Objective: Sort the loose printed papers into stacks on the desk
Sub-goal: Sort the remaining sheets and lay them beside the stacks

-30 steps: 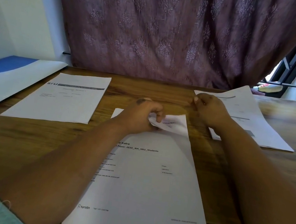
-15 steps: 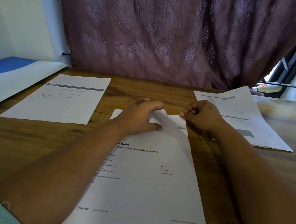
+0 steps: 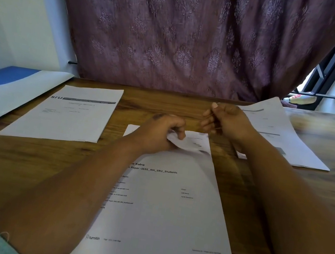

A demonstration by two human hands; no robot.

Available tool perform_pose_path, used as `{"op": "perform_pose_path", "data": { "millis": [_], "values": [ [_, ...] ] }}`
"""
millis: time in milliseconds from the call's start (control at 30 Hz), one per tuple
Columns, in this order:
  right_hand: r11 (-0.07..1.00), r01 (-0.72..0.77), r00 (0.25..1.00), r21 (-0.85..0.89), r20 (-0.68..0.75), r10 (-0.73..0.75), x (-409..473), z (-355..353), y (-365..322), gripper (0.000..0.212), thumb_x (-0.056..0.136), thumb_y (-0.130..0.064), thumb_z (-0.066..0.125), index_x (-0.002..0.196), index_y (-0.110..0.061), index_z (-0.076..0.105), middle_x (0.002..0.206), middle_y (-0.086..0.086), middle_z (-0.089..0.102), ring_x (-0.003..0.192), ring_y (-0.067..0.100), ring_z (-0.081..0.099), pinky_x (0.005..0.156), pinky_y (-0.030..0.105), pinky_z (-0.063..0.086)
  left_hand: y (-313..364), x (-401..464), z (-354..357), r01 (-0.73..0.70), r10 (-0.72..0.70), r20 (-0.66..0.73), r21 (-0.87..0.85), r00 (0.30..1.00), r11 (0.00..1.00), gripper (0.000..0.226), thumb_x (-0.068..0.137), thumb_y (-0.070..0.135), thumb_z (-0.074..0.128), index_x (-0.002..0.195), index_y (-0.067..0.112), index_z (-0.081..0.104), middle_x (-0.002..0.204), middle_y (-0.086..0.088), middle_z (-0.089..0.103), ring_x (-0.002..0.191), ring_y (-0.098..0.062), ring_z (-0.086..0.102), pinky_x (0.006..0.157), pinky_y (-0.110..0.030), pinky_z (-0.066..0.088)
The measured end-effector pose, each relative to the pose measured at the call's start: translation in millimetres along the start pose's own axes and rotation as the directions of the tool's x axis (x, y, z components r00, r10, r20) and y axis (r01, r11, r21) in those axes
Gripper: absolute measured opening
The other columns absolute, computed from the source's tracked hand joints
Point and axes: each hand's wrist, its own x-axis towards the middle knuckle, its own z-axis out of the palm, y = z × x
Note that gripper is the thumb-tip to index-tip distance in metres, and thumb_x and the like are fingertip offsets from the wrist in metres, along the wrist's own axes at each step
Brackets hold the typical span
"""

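Note:
A stack of printed papers (image 3: pixel 164 202) with a turnitin cover page lies in the middle of the wooden desk (image 3: pixel 26 166). My left hand (image 3: pixel 161 132) grips the top right corner of its upper sheet, which is curled up and crumpled under my fingers. My right hand (image 3: pixel 226 122) hovers just above and to the right of that corner, clear of the paper. Its fingers are curled and pinch a thin wire-like thing (image 3: pixel 215 121) too small to identify. A second stack (image 3: pixel 66 114) headed "sru" lies at the left, and a third stack (image 3: pixel 275 138) lies at the right behind my right hand.
A blue and white folder (image 3: pixel 4 89) lies at the desk's far left edge. A purple patterned curtain (image 3: pixel 186 36) hangs right behind the desk. A small bottle (image 3: pixel 299 99) lies on the window ledge at the back right.
My right hand has lifted off the paper's corner and moved up and right. My left hand has curled the corner of the top sheet up again.

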Motion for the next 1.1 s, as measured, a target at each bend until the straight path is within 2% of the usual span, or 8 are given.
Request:
{"op": "perform_pose_path", "data": {
  "millis": [67, 133, 267, 400, 733, 833, 967, 1100],
  "values": [
    [0.907, -0.043, 0.995, -0.419, -0.101, 0.000, 7.4, -1.9, 11.9, 0.037, 0.102, -0.037, 0.043, 0.106, -0.008, 0.066, 0.109, 0.009, 0.067, 0.099, 0.024, 0.063, 0.093, 0.036, 0.048, -0.4, 0.1, -0.8, -0.009, 0.009, 0.009, -0.012, 1.000, 1.000, 0.023, 0.069, 0.000, 0.082, 0.079, 0.014, 0.067, 0.096, 0.005, 0.070, 0.092, -0.006, 0.062, 0.083, -0.026, 0.054],
    [0.803, -0.094, 0.995, -0.588, -0.066, 0.069, 8.9, -1.8, 19.0, 0.027, 0.098, -0.040, 0.051, 0.098, -0.016, 0.064, 0.110, 0.005, 0.061, 0.100, 0.021, 0.055, 0.092, 0.033, 0.043, -0.5, -0.1, -0.8, -0.017, 0.017, -0.002, 0.000, 1.000, 1.000, 0.022, 0.069, 0.002, 0.083, 0.079, 0.015, 0.067, 0.093, 0.008, 0.068, 0.090, -0.005, 0.061, 0.085, -0.031, 0.055],
    [0.855, -0.072, 0.993, -0.513, 0.044, 0.110, 7.4, 3.4, 19.5, 0.018, 0.090, -0.037, 0.067, 0.094, -0.019, 0.069, 0.093, -0.006, 0.059, 0.084, 0.010, 0.051, 0.078, 0.027, 0.039, -3.3, 1.3, 1.4, -0.030, 0.032, -0.048, 0.026, 0.998, 0.999, 0.022, 0.068, 0.009, 0.085, 0.078, 0.016, 0.066, 0.089, 0.009, 0.067, 0.086, -0.007, 0.060, 0.081, -0.036, 0.054],
    [0.851, -0.038, 0.998, -0.524, 0.015, 0.054, 9.3, 10.5, 21.2, 0.018, 0.083, -0.028, 0.076, 0.092, -0.017, 0.065, 0.087, -0.004, 0.059, 0.079, 0.011, 0.054, 0.063, 0.017, 0.039, -2.0, 0.8, 2.4, -0.008, 0.009, -0.060, 0.016, 0.998, 1.000, 0.028, 0.069, 0.015, 0.086, 0.081, 0.021, 0.063, 0.088, 0.013, 0.065, 0.086, -0.002, 0.057, 0.068, -0.012, 0.045],
    [0.876, 0.054, 0.992, -0.480, -0.073, -0.101, 6.6, 7.9, 8.1, 0.013, 0.086, -0.026, 0.073, 0.080, -0.015, 0.069, 0.076, -0.007, 0.061, 0.074, 0.010, 0.057, 0.062, 0.018, 0.041, 1.6, -0.3, 1.4, 0.055, -0.052, -0.076, 0.030, 0.996, 0.998, 0.078, 0.070, 0.023, 0.088, 0.137, 0.020, 0.048, 0.109, 0.006, 0.054, 0.091, -0.009, 0.058, 0.072, -0.011, 0.048],
    [0.900, 0.136, 0.987, -0.415, -0.026, -0.161, 0.7, 5.8, 0.1, 0.017, 0.090, -0.032, 0.067, 0.084, -0.016, 0.067, 0.076, -0.008, 0.062, 0.070, 0.003, 0.056, 0.061, 0.015, 0.041, -0.9, 1.0, 0.8, 0.052, -0.046, -0.090, 0.065, 0.995, 0.996, 0.062, 0.068, 0.024, 0.090, 0.121, 0.017, 0.059, 0.111, 0.005, 0.041, 0.082, 0.000, 0.048, 0.066, -0.007, 0.039],
    [0.999, 0.042, 0.999, 0.000, 0.010, -0.042, -4.9, 6.5, -7.3, 0.030, 0.104, -0.026, 0.043, 0.087, -0.007, 0.059, 0.081, 0.007, 0.070, 0.069, 0.015, 0.066, 0.062, 0.021, 0.052, -4.4, 0.2, 2.5, -0.003, 0.014, -0.112, 0.100, 0.994, 0.995, 0.032, 0.064, 0.023, 0.089, 0.088, 0.013, 0.071, 0.109, 0.003, 0.053, 0.102, -0.010, 0.043, 0.082, -0.018, 0.041],
    [0.894, -0.002, 0.986, -0.448, -0.149, -0.072, 6.1, 0.5, 7.1, 0.025, 0.103, -0.016, 0.043, 0.110, -0.001, 0.061, 0.107, 0.011, 0.065, 0.092, 0.021, 0.059, 0.087, 0.025, 0.049, -4.0, -0.8, -0.2, 0.000, -0.001, -0.047, -0.016, 0.999, 1.000, 0.027, 0.064, 0.007, 0.087, 0.071, 0.021, 0.065, 0.099, 0.001, 0.072, 0.098, -0.010, 0.065, 0.085, -0.031, 0.055]
  ]
}}
